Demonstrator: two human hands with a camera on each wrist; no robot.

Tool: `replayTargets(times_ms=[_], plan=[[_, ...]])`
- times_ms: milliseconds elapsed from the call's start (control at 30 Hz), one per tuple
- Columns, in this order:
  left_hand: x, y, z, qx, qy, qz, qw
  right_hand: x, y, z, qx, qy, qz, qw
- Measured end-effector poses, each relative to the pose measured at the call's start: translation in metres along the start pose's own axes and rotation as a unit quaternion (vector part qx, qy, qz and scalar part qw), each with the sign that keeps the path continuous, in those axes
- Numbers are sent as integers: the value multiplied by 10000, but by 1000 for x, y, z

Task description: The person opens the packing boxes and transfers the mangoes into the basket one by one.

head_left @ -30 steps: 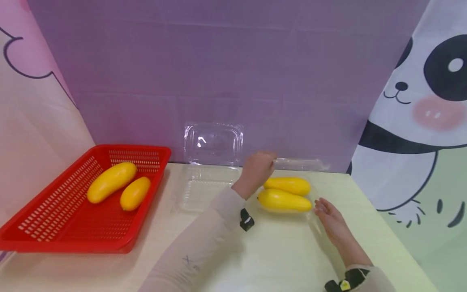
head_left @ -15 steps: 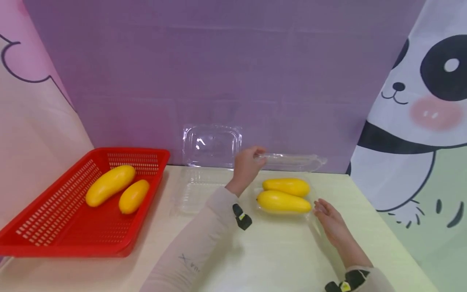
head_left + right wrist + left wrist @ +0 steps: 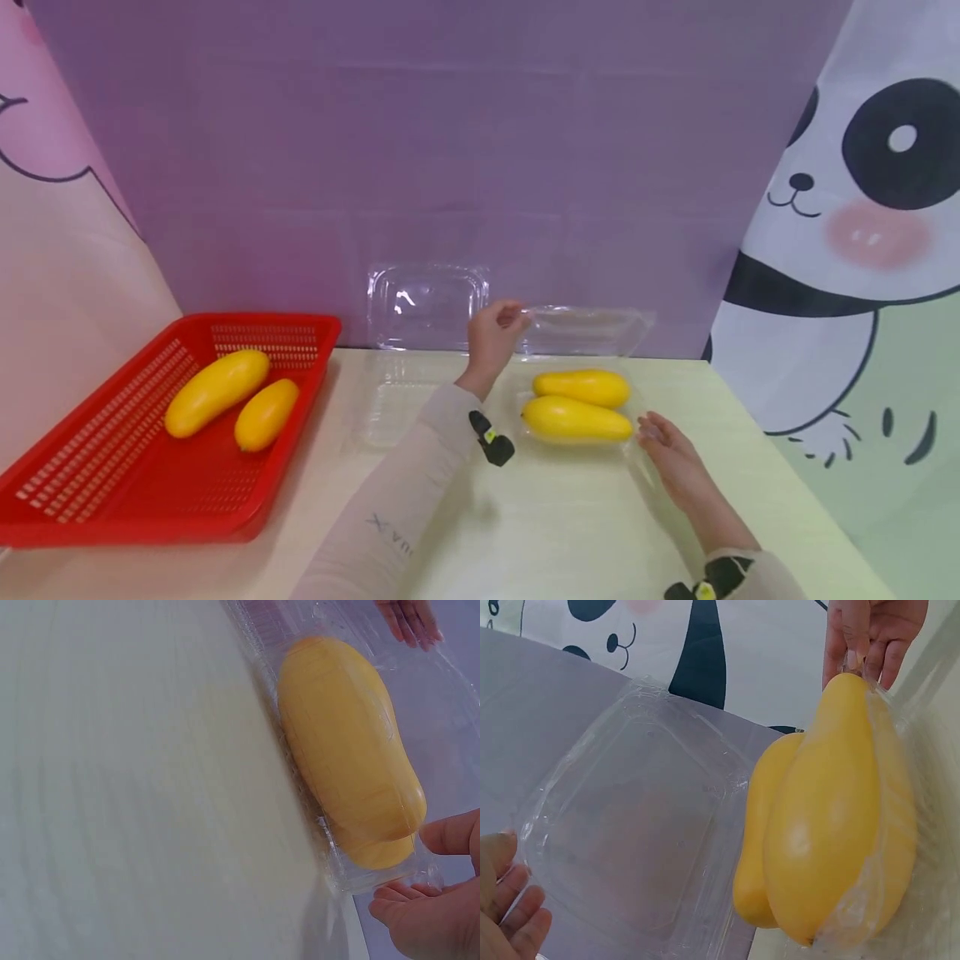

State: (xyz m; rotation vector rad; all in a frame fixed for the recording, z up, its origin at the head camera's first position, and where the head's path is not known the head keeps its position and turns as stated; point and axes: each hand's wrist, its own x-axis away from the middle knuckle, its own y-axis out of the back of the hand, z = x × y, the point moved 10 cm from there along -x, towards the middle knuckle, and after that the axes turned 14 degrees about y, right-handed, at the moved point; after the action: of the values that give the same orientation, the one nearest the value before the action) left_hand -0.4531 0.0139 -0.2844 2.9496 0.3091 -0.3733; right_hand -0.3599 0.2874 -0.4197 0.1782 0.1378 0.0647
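Plastic lid (image 3: 588, 331) has swung wider open.

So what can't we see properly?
Head view: red basket, left end cut off by the edge.
Head view: clear box nearest the basket, partly behind the left sleeve.
Left wrist view: back yellow fruit, partly behind the front one.
Right wrist view: right hand, cut off by the edge.

Setting: looks screened off, booth-like; home or workplace, cannot tell
Back: hung with purple sheet (image 3: 450, 158)
Right: panda-print sheet (image 3: 817, 350)
Left: pink cartoon sheet (image 3: 67, 275)
Between: pale table (image 3: 555, 525)
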Motion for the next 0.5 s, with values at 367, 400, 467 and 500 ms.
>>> replayTargets(times_ms=[367,400,467,500], plan=[[-19,-4,33,1116,1421,240,9833,0,-2,-1,-21,-9,35,10000],[-19,-5,34,1159,1468,281,9820,0,-2,-1,-42,-1,26,10000],[-20,-7,37,1255,1556,382,9791,0,-1,0,-43,22,16,10000],[-21,-8,39,1296,1601,433,9776,-1,-1,0,-38,34,15,10000]])
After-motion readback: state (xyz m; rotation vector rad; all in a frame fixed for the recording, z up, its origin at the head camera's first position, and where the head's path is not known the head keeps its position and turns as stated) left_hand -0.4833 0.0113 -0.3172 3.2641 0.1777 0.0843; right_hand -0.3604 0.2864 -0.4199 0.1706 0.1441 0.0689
